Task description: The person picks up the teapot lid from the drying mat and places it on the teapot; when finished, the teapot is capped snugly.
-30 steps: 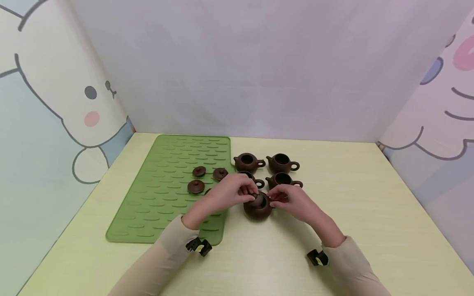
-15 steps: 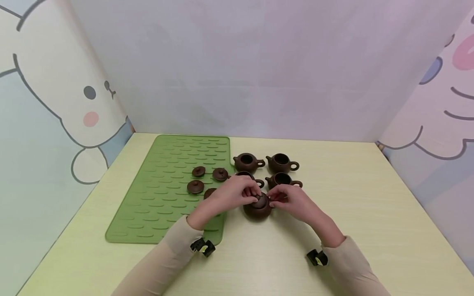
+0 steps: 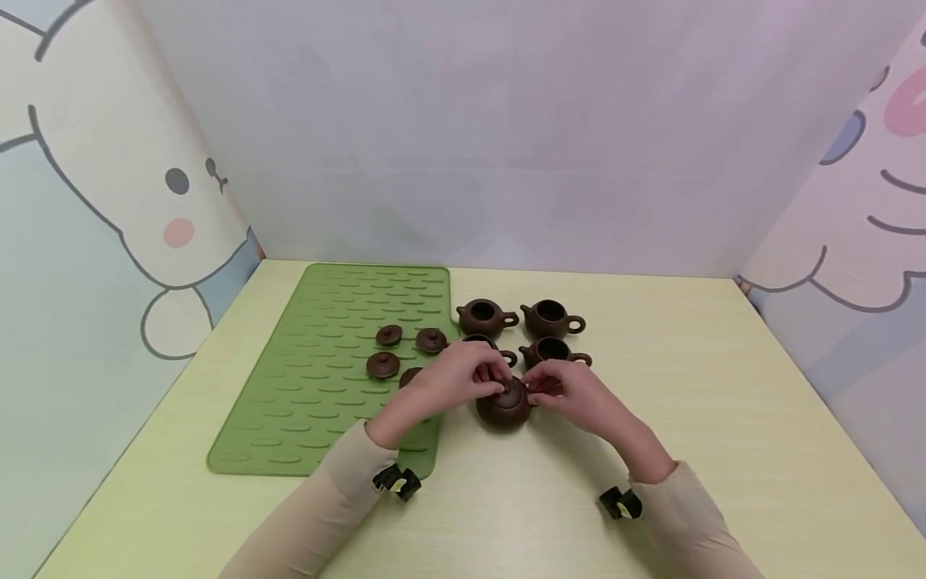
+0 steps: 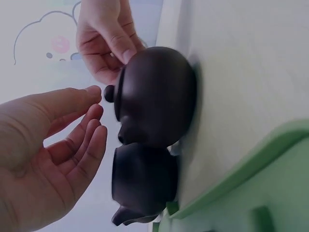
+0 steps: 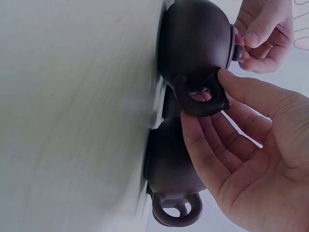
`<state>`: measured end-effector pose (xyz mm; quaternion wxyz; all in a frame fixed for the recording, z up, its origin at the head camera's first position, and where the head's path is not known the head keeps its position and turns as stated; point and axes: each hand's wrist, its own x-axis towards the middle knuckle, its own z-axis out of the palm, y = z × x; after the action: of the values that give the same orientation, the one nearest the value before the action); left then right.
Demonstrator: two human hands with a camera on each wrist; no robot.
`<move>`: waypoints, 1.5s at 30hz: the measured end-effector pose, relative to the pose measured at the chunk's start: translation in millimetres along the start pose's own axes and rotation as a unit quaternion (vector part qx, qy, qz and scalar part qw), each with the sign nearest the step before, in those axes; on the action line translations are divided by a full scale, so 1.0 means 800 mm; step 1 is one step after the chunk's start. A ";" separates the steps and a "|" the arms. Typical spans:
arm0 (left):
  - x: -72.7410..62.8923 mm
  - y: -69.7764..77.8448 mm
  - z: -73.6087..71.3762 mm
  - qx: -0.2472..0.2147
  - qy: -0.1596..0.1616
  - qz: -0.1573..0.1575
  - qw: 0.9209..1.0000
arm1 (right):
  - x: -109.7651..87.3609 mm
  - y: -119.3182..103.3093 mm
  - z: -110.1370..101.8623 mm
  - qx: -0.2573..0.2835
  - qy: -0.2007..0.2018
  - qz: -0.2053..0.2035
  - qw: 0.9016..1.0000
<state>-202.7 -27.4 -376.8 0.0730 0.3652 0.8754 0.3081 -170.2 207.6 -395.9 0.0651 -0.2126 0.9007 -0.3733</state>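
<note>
A small dark brown teapot (image 3: 502, 412) stands on the table with its lid (image 3: 512, 396) seated on the mouth. My left hand (image 3: 457, 376) is at the lid, thumb and fingertips right beside the round knob (image 4: 109, 94); a narrow gap shows between them in the left wrist view. My right hand (image 3: 579, 394) pinches the teapot's loop handle (image 5: 205, 104) between thumb and fingers. Behind it are several lidless teapots, among them one (image 3: 547, 319) at the back right and one (image 3: 483, 318) at the back left.
A green ribbed mat (image 3: 325, 402) lies on the left of the pale table (image 3: 687, 386). Several loose lids rest on it, including one lid (image 3: 383, 365) and another lid (image 3: 431, 340); my left forearm partly covers one more. Walls stand behind and at both sides.
My left hand lowered the lid from a tilt over the mouth until it sat flat on the teapot, and its fingertips have come off the knob. The right hand stayed at the handle.
</note>
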 end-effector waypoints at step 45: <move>-0.073 -0.064 -0.049 -0.026 0.073 -0.075 0.994 | -0.012 0.006 -0.057 -0.025 0.076 0.007 0.997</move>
<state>-204.7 -114.6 -381.6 0.0413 0.2733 0.8948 0.3506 -176.3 244.5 -367.2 -0.0062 -0.1785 0.9135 -0.3656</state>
